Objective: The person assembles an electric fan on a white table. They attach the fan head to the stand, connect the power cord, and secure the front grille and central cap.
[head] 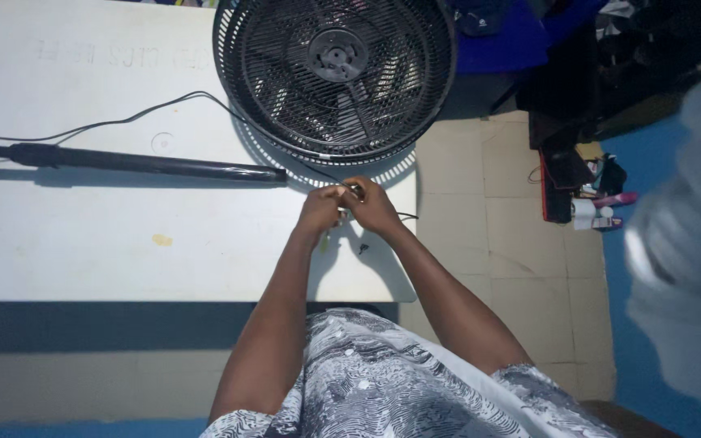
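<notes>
The left hand [320, 209] and the right hand [373, 207] meet just below the middle of the view, at the edge of a white table [83, 243]. Both hands have the fingers curled in narrow, and together they pinch a small metal part [354, 191] between the fingertips. What kind of part it is, I cannot tell, because it is too small and the fingers cover most of it. The two hands touch each other at the fingertips.

At 12 o'clock from the hands lies a black fan head [334, 73] with its round wire grille facing up; its lower rim is near the hands but not touching them. At 9 o'clock from the hands a long black pole [139, 161] lies flat on the table, and its near end comes close to the left hand. A thin black cable [123, 122] runs over the table from the left edge towards the fan head, above the pole.

Just at 6 o'clock from the right hand a small dark piece, maybe a screw [363, 247], lies on the table. At 8 o'clock from the hands there is a small yellow spot [161, 240] on the table surface.

At 3 o'clock, well apart from the hands, the beige tiled floor [480, 219] shows, and some clutter [594, 199] stands beside it
</notes>
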